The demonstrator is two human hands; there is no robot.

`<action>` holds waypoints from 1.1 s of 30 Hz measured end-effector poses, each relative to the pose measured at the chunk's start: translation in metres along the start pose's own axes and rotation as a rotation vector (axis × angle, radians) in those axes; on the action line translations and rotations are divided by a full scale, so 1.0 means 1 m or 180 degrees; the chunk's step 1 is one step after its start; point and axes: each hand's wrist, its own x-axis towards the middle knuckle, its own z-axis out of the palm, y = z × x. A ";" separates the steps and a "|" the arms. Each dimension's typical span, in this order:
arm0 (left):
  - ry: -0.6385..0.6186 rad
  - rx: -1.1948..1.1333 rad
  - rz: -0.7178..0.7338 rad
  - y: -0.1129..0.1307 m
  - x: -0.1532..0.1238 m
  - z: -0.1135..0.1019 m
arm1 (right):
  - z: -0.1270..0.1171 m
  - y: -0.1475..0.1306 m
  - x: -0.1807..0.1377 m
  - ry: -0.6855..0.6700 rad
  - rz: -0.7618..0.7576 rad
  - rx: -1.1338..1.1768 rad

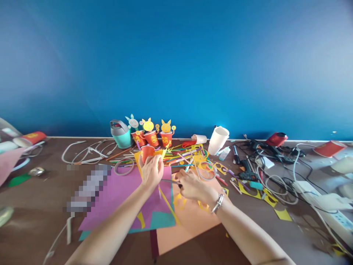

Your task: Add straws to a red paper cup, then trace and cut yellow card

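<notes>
My left hand (152, 168) is closed on a piece of yellow paper (137, 160), whose edges stick out past the fingers on both sides. Right at those fingers is a red paper cup (148, 150); I cannot tell whether the hand grips it too. Scissors (168, 180) are in my right hand (191, 184), their blades pointing left toward the left hand and the dark handle partly hidden by the fingers. Under both hands lie a purple sheet (118, 195) and a peach sheet (179, 230), with yellow scraps (141, 219) on them.
Three red cups with paper animal heads (166, 139) stand against the blue wall, beside a teal container (122, 137). Colored sticks (176, 159) lie in a heap. To the right are a white cup (218, 140), a glue gun (248, 170), cables and a power strip (311, 193).
</notes>
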 end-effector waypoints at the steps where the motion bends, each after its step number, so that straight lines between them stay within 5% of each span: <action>1: 0.0035 0.0041 -0.0013 -0.001 0.001 0.000 | -0.004 0.007 0.000 -0.0001 0.0205 -0.0064; 6: 0.0187 0.0098 0.0021 -0.004 0.002 0.002 | -0.013 0.042 0.002 -0.0172 0.0975 -0.0078; 11: 0.0349 0.0134 0.0123 0.001 0.004 -0.004 | -0.011 0.043 0.007 0.0496 0.1502 -0.0312; 14: 0.0294 0.0099 0.0227 0.005 0.004 -0.006 | -0.008 0.026 0.010 0.0966 0.1195 -0.0464; 19: 0.0097 -0.0001 0.0310 0.008 0.000 -0.005 | 0.017 0.006 0.019 0.0808 0.0230 0.0083; 24: 0.0061 -0.0057 0.0401 0.009 -0.002 -0.004 | 0.039 0.011 0.024 0.0692 0.0273 0.0067; 33: 0.0015 -0.0136 0.0362 0.007 -0.003 -0.002 | 0.033 0.014 0.026 0.0708 0.0715 0.0136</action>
